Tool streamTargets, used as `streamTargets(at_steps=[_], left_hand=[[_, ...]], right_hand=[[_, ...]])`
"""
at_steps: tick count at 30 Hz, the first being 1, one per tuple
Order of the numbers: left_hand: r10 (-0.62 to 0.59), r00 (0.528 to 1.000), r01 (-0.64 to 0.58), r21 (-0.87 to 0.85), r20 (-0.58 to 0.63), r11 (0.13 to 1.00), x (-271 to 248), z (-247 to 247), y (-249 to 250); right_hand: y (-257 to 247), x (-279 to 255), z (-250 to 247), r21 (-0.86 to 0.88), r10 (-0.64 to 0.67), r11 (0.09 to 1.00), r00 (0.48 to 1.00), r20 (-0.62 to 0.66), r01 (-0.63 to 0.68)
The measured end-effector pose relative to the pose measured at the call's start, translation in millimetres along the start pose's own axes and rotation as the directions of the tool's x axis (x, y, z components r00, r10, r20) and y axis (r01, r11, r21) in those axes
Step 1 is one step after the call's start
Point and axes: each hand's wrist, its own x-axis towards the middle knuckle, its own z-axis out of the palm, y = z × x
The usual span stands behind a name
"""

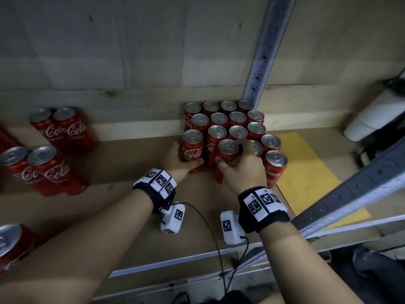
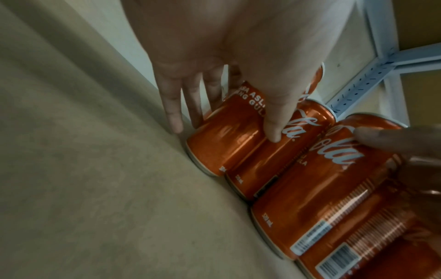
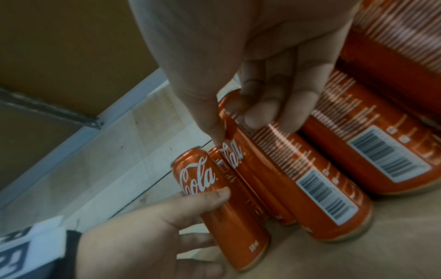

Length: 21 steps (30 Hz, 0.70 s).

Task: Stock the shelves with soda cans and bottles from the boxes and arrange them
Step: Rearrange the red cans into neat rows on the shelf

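Observation:
A block of several red cola cans (image 1: 236,126) stands upright at the back right of the brown shelf board (image 1: 122,194). My left hand (image 1: 186,163) grips the can (image 1: 192,150) at the block's front left corner, thumb on its front and fingers behind it (image 2: 226,143). My right hand (image 1: 232,159) holds the neighbouring front can (image 1: 228,150) near its top, thumb and fingers curled round it (image 3: 298,179). Both cans stand on the board, touching the block. In the right wrist view the left hand (image 3: 181,211) wraps its can (image 3: 214,188).
More cola cans stand in pairs at the left (image 1: 63,128) (image 1: 35,170), and one at the lower left edge (image 1: 11,244). A grey metal upright (image 1: 263,62) rises behind the block. A yellow sheet (image 1: 306,172) lies to the right; the shelf's front rail (image 1: 175,262) runs below my wrists.

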Motion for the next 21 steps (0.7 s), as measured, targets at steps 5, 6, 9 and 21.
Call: streamTargets(at_steps=[5, 6, 9, 21], left_hand=[[0.003, 0.999, -0.006, 0.062, 0.046, 0.998, -10.9, -7.0, -6.1], [0.009, 1.0, -0.012, 0.092, 0.029, 0.996, -14.6, -8.2, -8.3], [0.019, 0.996, -0.006, 0.146, -0.089, 0.989, -27.3, -12.2, -22.4], [0.095, 0.993, -0.067, 0.335, -0.068, 0.94, -42.3, -52.7, -43.6]], right_hand=[[1.2, -9.6, 6.6, -0.01, -0.031, 0.999, 0.999, -0.021, 0.03], [1.2, -11.4, 8.0, -0.025, -0.047, 0.999, 0.999, -0.007, 0.047], [0.8, -16.5, 12.0, -0.038, -0.13, 0.991, 0.991, 0.017, 0.131], [5.3, -36.4, 31.6, 0.403, -0.128, 0.914, 0.978, 0.166, 0.051]])
